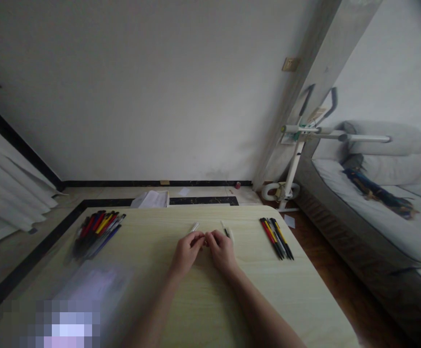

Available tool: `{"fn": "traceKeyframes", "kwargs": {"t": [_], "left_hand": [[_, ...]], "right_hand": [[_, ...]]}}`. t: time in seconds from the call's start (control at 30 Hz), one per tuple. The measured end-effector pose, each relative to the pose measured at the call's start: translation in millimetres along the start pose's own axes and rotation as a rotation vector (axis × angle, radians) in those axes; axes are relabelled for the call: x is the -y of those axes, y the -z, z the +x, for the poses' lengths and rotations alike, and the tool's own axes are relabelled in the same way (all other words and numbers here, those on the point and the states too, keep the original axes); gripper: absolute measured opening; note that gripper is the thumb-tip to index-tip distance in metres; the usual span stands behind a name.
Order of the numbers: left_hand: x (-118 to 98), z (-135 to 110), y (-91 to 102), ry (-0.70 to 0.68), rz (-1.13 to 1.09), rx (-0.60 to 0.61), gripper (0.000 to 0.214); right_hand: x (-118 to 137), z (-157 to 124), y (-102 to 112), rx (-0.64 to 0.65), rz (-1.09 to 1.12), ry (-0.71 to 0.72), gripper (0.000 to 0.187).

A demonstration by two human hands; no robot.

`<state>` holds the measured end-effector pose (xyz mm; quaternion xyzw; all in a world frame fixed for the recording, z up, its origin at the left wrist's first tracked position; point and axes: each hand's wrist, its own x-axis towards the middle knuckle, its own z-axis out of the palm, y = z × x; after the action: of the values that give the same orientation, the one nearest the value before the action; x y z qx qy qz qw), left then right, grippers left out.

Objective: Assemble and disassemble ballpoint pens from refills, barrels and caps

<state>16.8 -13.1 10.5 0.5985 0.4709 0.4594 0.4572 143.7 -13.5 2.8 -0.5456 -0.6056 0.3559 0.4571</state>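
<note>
My left hand (188,250) and my right hand (223,250) meet fingertip to fingertip over the middle of the table. Both are closed in a pinch. Whatever sits between the fingertips is too small and too covered to name. A whitish, slim pen part (195,226) shows just beyond my left fingers; I cannot tell whether it touches them. Beside my right knuckles is a thin pen refill with a dark section (226,231), partly hidden by the hand.
A pile of many-coloured pens (99,232) lies at the table's left. Several pens (276,238) rest side by side near the right edge. Blurred clear plastic (94,285) covers the front left. Beyond the light wooden table (152,217) stand exercise equipment (295,164) and a sofa (387,208).
</note>
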Motion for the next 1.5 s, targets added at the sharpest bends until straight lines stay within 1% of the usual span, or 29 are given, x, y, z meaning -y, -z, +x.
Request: {"fn": "traceKeyframes", "kwargs": {"t": [0.37,0.5,0.73,1.0,1.23,1.33,1.5], "left_hand": [[-4.1,-1.5,1.0,-0.010,0.007,0.011,0.024],[-1.0,-0.8,1.3,-0.025,0.018,0.016,0.024],[3.8,-0.2,0.0,-0.028,0.013,0.011,0.024],[1.7,-1.5,1.3,-0.037,0.045,-0.008,0.027],[1.4,-1.0,-0.6,-0.029,-0.049,-0.036,0.024],[0.8,-0.5,0.6,-0.012,-0.055,-0.039,0.025],[-2.9,-0.2,5.1,0.004,-0.037,-0.087,0.026]], "right_hand": [[-1.8,0.1,0.3,0.015,0.027,0.015,0.040],[-1.1,0.9,0.3,0.021,0.038,-0.002,0.042],[-0.6,1.9,0.0,0.007,-0.022,0.007,0.043],[0.8,0.0,0.2,0.009,-0.016,0.035,0.037],[4.4,-1.2,1.3,0.015,-0.017,0.050,0.029],[4.6,-0.7,1.3,0.013,0.004,0.045,0.027],[2.0,-0.2,0.7,0.019,0.007,0.052,0.024]]}}
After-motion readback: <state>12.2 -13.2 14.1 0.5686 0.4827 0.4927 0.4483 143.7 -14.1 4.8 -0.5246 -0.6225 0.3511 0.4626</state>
